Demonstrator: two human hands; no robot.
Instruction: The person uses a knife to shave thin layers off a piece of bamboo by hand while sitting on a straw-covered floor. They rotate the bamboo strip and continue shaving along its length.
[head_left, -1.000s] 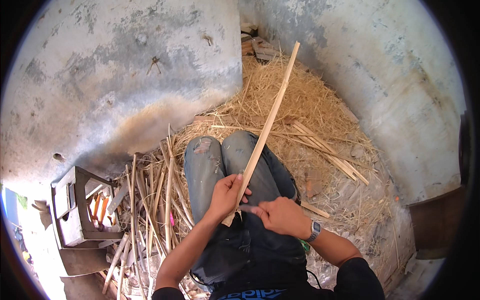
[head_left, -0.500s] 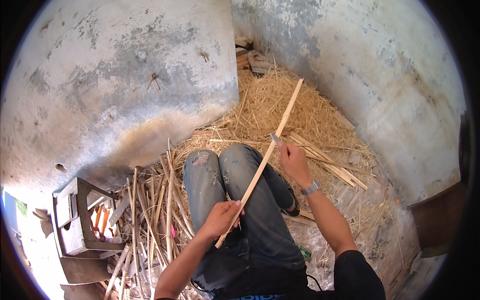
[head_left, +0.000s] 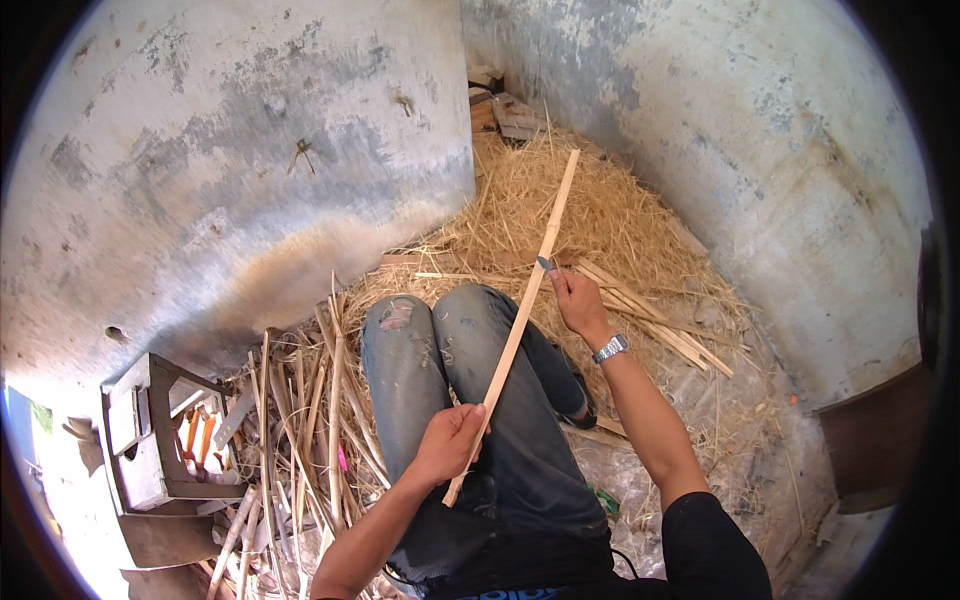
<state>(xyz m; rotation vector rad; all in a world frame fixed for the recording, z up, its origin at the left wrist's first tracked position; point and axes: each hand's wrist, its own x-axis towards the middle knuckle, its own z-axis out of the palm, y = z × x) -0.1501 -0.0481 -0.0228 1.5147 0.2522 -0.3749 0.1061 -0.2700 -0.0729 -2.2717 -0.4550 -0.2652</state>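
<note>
Slanting across the lap above the jeans (head_left: 470,390), a long wooden strip (head_left: 525,310) is gripped near its lower end by the closed fingers of the left hand (head_left: 447,443). Higher up, a small blade (head_left: 545,265) is pressed against the strip by the right hand (head_left: 578,300), fingers curled shut around it. Straw (head_left: 600,215) is heaped on the floor beyond.

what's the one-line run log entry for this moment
left hand: grips strip low end | right hand: blade on strip, mid-length | strip: slanted over jeans | around: shavings, stool
</note>
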